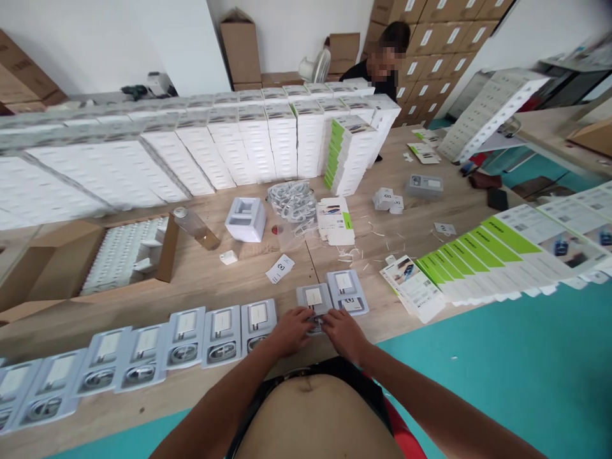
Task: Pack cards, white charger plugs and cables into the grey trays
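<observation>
A grey plastic tray (301,294) lies at the table's front edge, a white charger (313,296) in its upper compartment. Over its lower compartment, my left hand (292,331) and my right hand (348,333) come together with bent fingers. They close on a pale charging cable (316,324), mostly hidden beneath the fingertips. Touching on the right is another tray (362,294) with a charger above and a printed white card (352,304) below. To the left, a row of similar trays (234,331) holds white chargers and coiled cables.
A bundle of white cables (294,203) lies ahead, beside a flattened printed box (335,220). Left are a bottle (197,228) and a carton of chargers (129,252). Stacked white boxes (253,143) wall the far side, a person (382,70) behind. Printed boxes (468,261) fan out right.
</observation>
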{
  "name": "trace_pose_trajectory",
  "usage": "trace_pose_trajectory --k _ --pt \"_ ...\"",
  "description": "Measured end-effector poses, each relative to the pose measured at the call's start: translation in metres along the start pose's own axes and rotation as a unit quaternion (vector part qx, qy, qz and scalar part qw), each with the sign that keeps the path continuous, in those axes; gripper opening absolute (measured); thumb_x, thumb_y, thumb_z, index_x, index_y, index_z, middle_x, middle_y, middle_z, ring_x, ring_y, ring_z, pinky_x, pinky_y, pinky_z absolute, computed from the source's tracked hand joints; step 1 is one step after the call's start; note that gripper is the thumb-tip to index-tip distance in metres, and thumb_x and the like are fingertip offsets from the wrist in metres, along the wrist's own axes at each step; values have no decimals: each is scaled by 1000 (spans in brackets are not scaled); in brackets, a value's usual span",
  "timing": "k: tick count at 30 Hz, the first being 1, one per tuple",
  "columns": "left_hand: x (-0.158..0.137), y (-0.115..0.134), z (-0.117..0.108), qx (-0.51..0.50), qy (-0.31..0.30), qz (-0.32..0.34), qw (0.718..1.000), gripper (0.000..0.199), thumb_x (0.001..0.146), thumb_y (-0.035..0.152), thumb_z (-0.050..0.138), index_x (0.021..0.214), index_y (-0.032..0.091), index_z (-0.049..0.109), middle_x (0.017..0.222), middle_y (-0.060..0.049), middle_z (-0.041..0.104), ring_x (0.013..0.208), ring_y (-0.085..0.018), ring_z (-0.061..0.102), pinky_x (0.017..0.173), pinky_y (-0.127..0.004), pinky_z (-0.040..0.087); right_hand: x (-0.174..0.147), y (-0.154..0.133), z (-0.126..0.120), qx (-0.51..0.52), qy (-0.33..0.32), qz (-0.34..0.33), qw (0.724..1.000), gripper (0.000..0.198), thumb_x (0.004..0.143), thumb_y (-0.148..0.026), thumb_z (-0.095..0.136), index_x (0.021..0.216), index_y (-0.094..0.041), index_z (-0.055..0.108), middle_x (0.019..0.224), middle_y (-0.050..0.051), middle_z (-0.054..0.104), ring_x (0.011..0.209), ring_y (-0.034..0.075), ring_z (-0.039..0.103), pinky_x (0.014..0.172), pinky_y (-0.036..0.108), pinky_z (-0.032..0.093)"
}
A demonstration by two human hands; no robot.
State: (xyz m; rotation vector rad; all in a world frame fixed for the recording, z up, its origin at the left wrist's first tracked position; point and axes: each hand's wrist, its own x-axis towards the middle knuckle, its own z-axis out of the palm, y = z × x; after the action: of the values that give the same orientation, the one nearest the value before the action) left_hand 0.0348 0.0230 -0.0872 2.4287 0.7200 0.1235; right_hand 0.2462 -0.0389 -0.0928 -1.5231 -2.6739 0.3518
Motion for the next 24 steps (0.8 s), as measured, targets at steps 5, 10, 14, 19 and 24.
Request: trace_pose_trajectory --k 5,10,14,19,24 --pt "-7 3 16 48 -7 -32 998 13 82 22 63 93 20 68 138 -9 48 128 -30 40 103 -48 35 -4 -12 2 -7 6 5 1000 18 89 -16 53 102 -17 66 105 10 64 107 26 51 97 43 35" --pt "-28 -3 10 82 -3 -71 994 12 82 22 63 93 20 68 139 -8 48 126 -30 43 99 -47 40 16 -19 -8 53 14 -1 999 15 87 -20 57 97 -23 68 111 7 63 110 25 49 95 43 36" --pt "-48 -5 1 104 3 -115 988 24 84 12 55 106 19 63 135 -12 52 120 -29 49 97 -48 42 55 4 -30 100 67 50 991 25 85 -19 58 108 -26 67 117 6 63 113 24 50 94 42 39" --pt "-69 5 -12 34 53 -177 982 53 78 17 62 129 25 50 142 -10 48 127 -28 47 109 -50 36 127 73 -47 87 69 112 987 32 85 -9 49 109 -19 69 121 10 64 114 23 53 96 40 43" --pt "-104 11 -18 -56 188 -285 938 41 90 28 48 131 29 50 145 -8 45 133 -24 43 109 -43 42 214 124 -59 69 60 111 990 40 85 -3 49 121 -14 60 137 15 53 129 24 44 106 39 36"
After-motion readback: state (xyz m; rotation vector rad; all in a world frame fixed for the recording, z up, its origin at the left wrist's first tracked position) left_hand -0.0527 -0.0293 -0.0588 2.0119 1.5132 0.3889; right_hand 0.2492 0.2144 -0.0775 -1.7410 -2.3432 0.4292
